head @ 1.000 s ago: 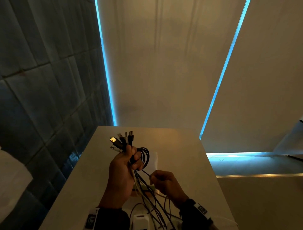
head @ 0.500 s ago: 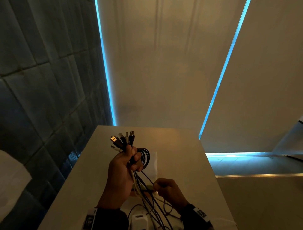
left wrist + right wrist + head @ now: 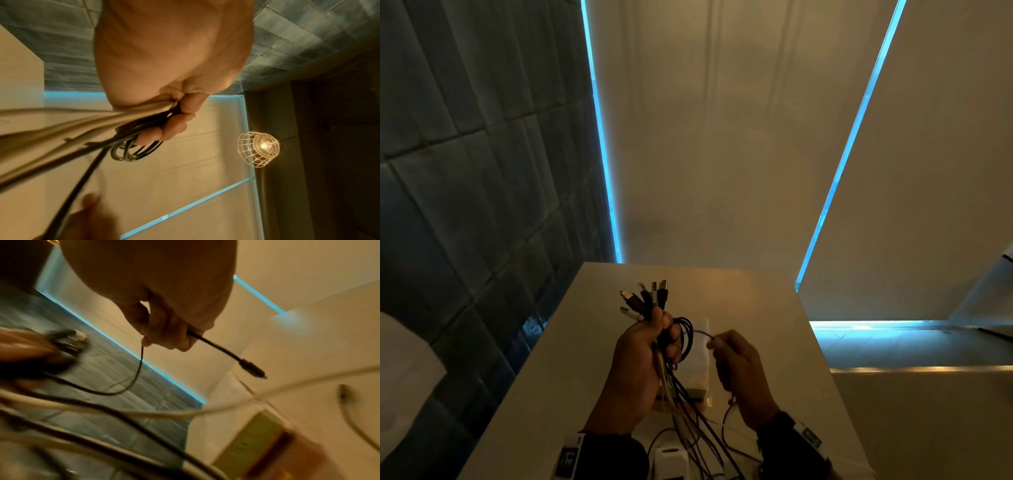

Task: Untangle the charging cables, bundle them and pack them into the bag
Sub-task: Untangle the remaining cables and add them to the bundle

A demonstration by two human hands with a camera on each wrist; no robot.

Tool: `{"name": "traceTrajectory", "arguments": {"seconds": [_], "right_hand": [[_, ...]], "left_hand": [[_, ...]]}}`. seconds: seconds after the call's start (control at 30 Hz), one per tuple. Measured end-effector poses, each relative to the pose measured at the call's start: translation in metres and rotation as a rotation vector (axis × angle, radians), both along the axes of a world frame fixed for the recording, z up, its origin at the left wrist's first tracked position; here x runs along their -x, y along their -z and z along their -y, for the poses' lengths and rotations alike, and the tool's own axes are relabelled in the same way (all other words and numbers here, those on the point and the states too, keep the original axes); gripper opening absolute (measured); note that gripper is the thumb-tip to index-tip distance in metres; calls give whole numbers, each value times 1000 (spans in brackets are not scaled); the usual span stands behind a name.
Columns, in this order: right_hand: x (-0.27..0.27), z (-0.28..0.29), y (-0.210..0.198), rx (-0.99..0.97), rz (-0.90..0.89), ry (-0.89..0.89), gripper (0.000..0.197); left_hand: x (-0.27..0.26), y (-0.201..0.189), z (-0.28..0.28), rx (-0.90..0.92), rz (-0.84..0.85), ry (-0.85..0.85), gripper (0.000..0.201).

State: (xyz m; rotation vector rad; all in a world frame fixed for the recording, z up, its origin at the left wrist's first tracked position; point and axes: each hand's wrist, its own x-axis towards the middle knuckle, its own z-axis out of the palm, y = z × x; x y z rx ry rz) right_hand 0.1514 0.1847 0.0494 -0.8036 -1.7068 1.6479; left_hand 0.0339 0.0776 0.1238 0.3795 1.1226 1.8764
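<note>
My left hand (image 3: 643,356) grips a bundle of black and white charging cables (image 3: 681,387) above the table, with their plugs (image 3: 643,298) fanned out over my fist. In the left wrist view my fingers (image 3: 174,125) curl round the cables (image 3: 131,129), and black coils (image 3: 133,152) loop below them. My right hand (image 3: 736,366) pinches one thin black cable (image 3: 698,332) that arcs across from the bundle. The right wrist view shows this cable (image 3: 133,379) passing through my fist (image 3: 168,331), its plug end (image 3: 252,368) sticking out. A clear bag (image 3: 700,373) lies flat on the table behind the cables.
The pale table (image 3: 756,308) runs up to a beige wall with blue light strips. A white charger block (image 3: 671,459) and loose cable ends lie at the near edge. Dark tiled wall stands on the left. A wire-cage lamp (image 3: 259,147) hangs overhead.
My right hand has risen from low beside the dangling cables to the level of the coils, drawing the thin black cable up. The left hand has kept its grip and place.
</note>
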Motion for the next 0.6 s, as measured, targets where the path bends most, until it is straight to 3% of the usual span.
{"name": "traceTrajectory", "arguments": {"seconds": [0.1,0.2,0.43,0.6], "right_hand": [[2,15,-37,-99,-173,-114,17],[4,24,-48,-115,-206,-258,15],[1,14,-20,-87,-42,-334,20],[-4,9,7,-69,56,-301,27]], "left_hand": [[-2,2,-2,49,-12,-41,32],[-1,3,-2,44,-2,-55,30],[0,-4,1,-152,121,-72,30],[-1,-1,0,-135,71,-90,30]]}}
